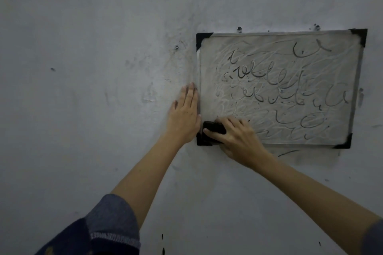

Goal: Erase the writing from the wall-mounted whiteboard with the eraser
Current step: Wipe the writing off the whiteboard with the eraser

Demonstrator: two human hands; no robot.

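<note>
Whiteboard (279, 89) hung on the grey wall (83, 68), metal frame with black corner caps, slightly tilted. Dark handwriting (269, 80) remained across most of the surface, over pale smear streaks. Right hand (238, 138) was clamped on the black eraser (213, 128), fingers curled over it, pressing it against the board at the lower left corner. Left hand (184, 118) lay flat with fingers spread apart, palm on the wall, touching the board's left edge. Blue sleeve (107, 227) covered the left upper arm.
</note>
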